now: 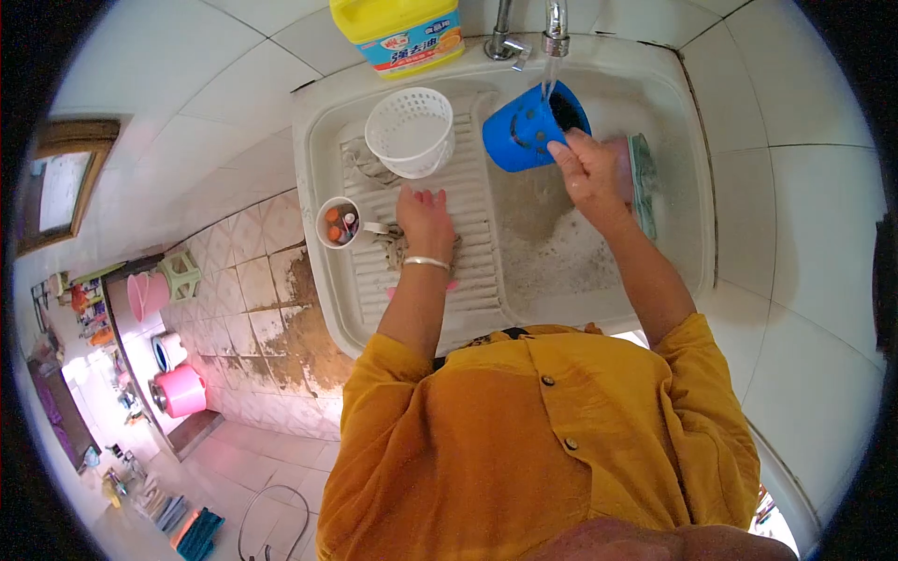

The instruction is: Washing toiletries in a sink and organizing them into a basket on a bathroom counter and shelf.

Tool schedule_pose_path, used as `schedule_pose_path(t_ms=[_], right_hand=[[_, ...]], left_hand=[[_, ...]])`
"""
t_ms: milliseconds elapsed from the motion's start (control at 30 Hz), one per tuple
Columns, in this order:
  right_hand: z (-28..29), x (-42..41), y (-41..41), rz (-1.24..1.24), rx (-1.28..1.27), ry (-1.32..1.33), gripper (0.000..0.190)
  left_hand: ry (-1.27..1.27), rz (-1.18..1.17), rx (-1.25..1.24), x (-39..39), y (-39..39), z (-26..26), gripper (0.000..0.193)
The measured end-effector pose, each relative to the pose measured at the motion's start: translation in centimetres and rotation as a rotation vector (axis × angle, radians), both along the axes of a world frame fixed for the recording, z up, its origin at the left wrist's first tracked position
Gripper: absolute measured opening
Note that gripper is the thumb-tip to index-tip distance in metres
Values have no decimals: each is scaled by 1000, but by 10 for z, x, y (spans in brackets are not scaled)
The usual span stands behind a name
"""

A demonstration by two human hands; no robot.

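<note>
My right hand (591, 175) grips the rim of a blue cup (515, 133) with a smiling face on its side. The cup is tilted, and water from the faucet (555, 38) runs to its mouth. Over the ribbed washboard (470, 231) is my left hand (426, 221), fingers slightly apart just below a white perforated plastic basket (414, 133); no held object shows. A crumpled grey-brown cloth (393, 252) lies partly under that hand. To its left stands a white mug (339, 223) holding small orange-capped items.
Cloudy water with suds (561, 259) lies in the sink basin, where a greenish cloth-like item (642, 186) rests at the right. Another grey cloth (365, 165) is beside the basket. A yellow detergent jug (400, 35) stands on the back rim. Tiled wall (807, 224) borders the right side.
</note>
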State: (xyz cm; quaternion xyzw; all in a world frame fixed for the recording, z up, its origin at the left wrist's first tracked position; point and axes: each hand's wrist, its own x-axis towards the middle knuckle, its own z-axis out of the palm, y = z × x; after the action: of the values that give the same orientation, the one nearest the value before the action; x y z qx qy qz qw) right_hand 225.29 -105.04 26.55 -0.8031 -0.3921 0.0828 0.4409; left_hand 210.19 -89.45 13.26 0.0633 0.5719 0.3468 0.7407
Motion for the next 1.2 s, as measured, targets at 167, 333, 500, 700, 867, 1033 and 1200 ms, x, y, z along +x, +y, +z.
schedule_pose_path(t_ms=[167, 333, 500, 700, 867, 1033, 1200], right_hand=[[-6, -27, -6, 175, 190, -167, 11], [-22, -45, -21, 277, 166, -96, 16], [-36, -40, -24, 100, 290, 1509, 53], [-45, -42, -11, 135, 553, 1666, 58], [-58, -21, -11, 156, 608, 1735, 54], [-62, -7, 5, -1, 538, 1658, 42], [-27, -3, 20, 58, 576, 1535, 38]], left_hand=[[-548, -389, -154, -2, -47, 56, 51], [-737, -568, -52, 5, -44, 75, 58], [-99, -807, 799, 1, -36, 93, 66], [326, -799, 1355, -4, -27, 138, 72], [370, -660, 1399, -20, -2, 150, 73], [234, -457, 1086, -38, -4, 148, 69], [152, -297, 827, -56, -23, 133, 66]])
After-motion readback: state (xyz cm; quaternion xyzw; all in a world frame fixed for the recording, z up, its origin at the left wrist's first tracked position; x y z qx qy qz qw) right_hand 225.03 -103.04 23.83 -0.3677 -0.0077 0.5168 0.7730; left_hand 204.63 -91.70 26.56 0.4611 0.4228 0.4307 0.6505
